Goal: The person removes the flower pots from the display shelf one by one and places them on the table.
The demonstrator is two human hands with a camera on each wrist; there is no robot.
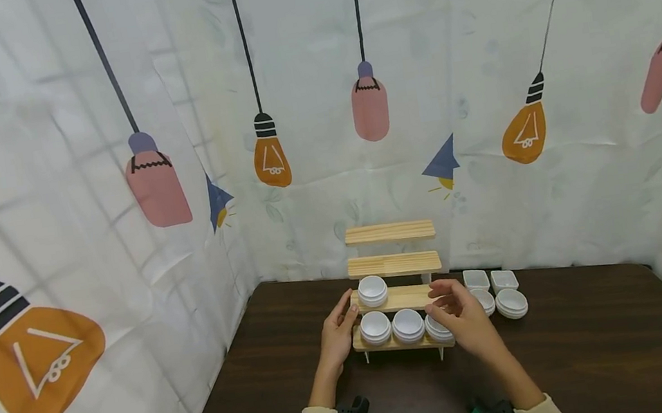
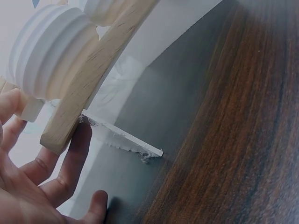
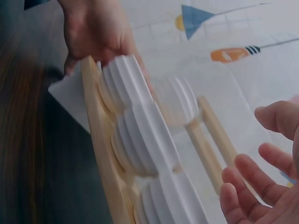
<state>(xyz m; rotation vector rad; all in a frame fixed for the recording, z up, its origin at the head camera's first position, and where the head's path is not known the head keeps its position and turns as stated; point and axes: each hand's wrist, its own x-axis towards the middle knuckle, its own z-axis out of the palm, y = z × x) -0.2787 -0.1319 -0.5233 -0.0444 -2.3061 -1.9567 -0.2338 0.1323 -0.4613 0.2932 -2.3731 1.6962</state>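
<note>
Dark wooden table (image 1: 577, 355), bulb-print curtain (image 1: 111, 158) walls.

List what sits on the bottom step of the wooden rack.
The bottom step carries three round white bowl stacks: one at left, one in the middle, and a third partly hidden by the right hand. Its far right end is covered, so anything there cannot be seen.

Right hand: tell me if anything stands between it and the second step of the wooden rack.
Nothing visible does. The right hand hovers open just right of the second step, whose right part is bare; the one bowl stack there sits at the left end.
</note>
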